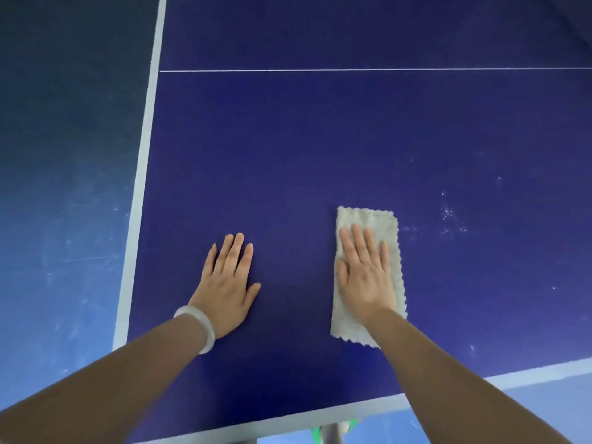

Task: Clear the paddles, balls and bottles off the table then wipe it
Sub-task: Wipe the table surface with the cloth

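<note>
- Near the worktop [320, 139]'s near-left corner, no paddles, balls or bottles show; clearing looks done.
- Right hand [365, 277], fingers flat, presses a cloth [381, 219]; wiping seems underway.
- Left hand [229, 283] rests flat, fingers straight.
- White specks [451, 216] remain rightward.

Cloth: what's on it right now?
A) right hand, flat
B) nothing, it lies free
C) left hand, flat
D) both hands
A: the right hand lies flat with straight fingers on the cloth, while the left hand rests flat on the bare table beside it, apart from the cloth.
</note>
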Tool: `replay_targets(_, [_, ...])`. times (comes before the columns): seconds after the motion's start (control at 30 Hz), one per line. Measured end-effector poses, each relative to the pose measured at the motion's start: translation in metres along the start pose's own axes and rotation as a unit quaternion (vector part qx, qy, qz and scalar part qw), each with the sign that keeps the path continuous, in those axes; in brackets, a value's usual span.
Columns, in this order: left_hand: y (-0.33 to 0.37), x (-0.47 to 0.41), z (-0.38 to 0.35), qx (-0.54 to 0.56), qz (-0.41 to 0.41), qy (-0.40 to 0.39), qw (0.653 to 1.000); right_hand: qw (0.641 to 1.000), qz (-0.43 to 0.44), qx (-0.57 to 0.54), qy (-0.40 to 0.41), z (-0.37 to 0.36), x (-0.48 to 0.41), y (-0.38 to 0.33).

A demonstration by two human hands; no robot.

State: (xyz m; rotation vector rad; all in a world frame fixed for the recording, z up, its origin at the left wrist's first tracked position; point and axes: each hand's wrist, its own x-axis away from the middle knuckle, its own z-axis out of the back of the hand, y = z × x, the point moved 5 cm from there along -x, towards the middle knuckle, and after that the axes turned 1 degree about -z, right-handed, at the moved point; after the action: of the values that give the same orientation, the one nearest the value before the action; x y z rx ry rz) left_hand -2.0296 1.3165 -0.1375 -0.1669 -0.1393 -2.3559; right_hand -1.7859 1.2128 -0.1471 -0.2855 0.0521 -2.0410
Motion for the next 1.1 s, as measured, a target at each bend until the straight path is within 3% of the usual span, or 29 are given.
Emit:
replay_targets(0.07, [0.017,-0.003,0.005,0.013,0.015,0.013,1.0,0.998,-0.066,-0.015,0.009,0.002,0.013,0.026])
replay_targets(0.13, [0.044,-0.013,0.008,0.032,0.017,0.032,0.999,0.998,-0.068,-0.01,0.016,0.0,0.033,0.036])
replay_targets(0.3, [0.11,-0.056,0.003,0.068,0.098,0.01,0.993,1.0,-0.008,0.012,0.016,-0.005,0.071,0.044])
replay_targets(0.4, [0.125,-0.067,-0.004,0.036,0.155,0.012,0.987,0.999,0.031,0.015,0.02,-0.006,0.077,0.044])
replay_targets(0.67, [0.13,-0.066,-0.004,0.012,0.157,0.031,0.987,0.992,0.124,0.01,0.0,0.007,-0.008,0.045])
replay_targets(0.8, [0.129,-0.066,-0.006,0.012,0.164,0.031,0.986,1.0,0.014,-0.012,0.012,0.016,-0.048,0.078])
replay_targets(0.9, [0.128,-0.066,-0.007,0.016,0.164,0.037,0.986,0.995,-0.081,-0.05,0.043,0.015,-0.014,0.084])
replay_targets(0.97, [0.128,-0.066,-0.007,0.017,0.164,0.043,0.985,0.998,-0.04,-0.037,0.042,0.009,0.021,0.064])
replay_targets(1.1, [0.128,-0.065,-0.006,0.016,0.163,0.049,0.985,0.991,0.132,-0.002,0.012,0.001,0.023,0.043])
